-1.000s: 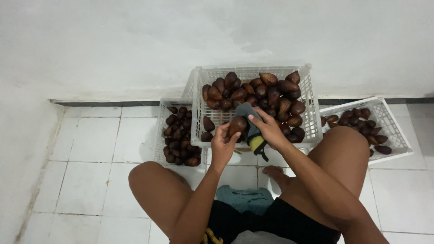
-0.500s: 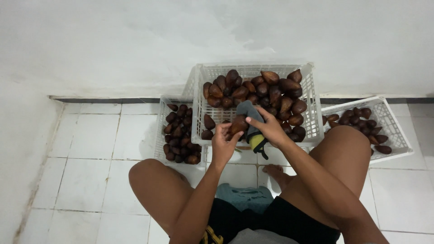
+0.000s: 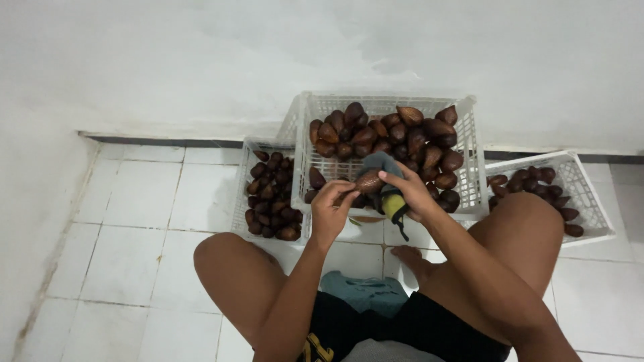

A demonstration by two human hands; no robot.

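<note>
A person sits low on a white tiled floor (image 3: pixel 134 201), knees spread, facing three white plastic crates set against a pale wall (image 3: pixel 201 60). The middle crate (image 3: pixel 463 117) is the largest, its lattice walls holding a heap of brown, pointed, scaly fruit (image 3: pixel 396 134). A smaller crate on the left (image 3: pixel 243 194) is packed with darker fruit of the same kind, and the crate on the right (image 3: pixel 583 181), tilted at an angle, holds a thinner scatter — partly hidden behind the person's right knee.

The left hand (image 3: pixel 330 208) is curled around one brown fruit (image 3: pixel 369 181), gripping it by its narrow end just in front of the middle crate's near wall. The right hand (image 3: pixel 410 193) is closed on a bunched cloth (image 3: pixel 389 175), grey-blue with a yellow patch and a dark strap hanging down, and presses it against the fruit's blunt end. Both hands meet over the crate's front edge, blocking the fruit behind them.

The fruit skins look dry and faintly glossy, teardrop-shaped. Between the thighs lies a folded teal cloth (image 3: pixel 365 291) on the floor.
</note>
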